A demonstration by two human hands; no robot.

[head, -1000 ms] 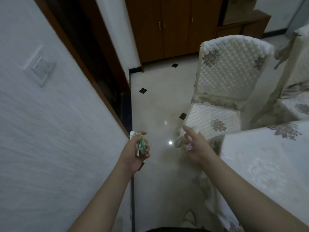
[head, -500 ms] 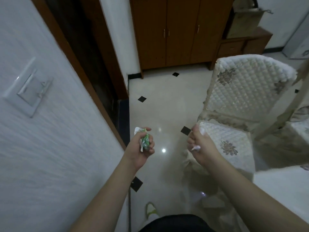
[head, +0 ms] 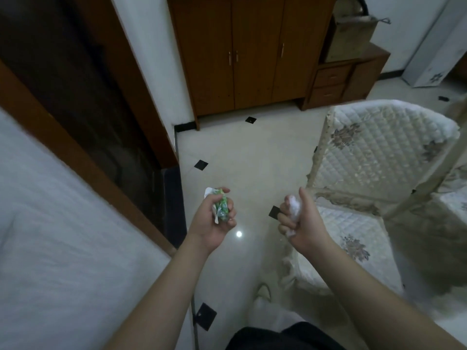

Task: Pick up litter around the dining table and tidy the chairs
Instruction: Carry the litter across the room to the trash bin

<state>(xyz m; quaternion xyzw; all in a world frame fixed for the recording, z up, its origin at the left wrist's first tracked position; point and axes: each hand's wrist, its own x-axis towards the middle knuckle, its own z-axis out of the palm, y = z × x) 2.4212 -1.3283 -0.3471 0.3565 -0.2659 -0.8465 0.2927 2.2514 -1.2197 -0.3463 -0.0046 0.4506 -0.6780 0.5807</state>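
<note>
Now the left hand (head: 214,221) clamps its fingers round a green wrapper (head: 222,209) and the right hand (head: 300,224) balls white tissue (head: 294,204), likely freeing the floor beside the quilted chair (head: 374,170).

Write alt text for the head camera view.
Both hands hold litter above a pale tiled floor: the left hand grips a green-and-white wrapper, the right hand a crumpled white tissue. A quilt-covered chair stands to the right.

A green-and-white wrapper (head: 220,207) is gripped in the left hand (head: 211,224), white tissue (head: 294,206) in the right hand (head: 300,223). Chair (head: 379,157) is covered in quilted cream with brownish flowers; floor (head: 252,157) is tiled cream with black diamonds.
</note>
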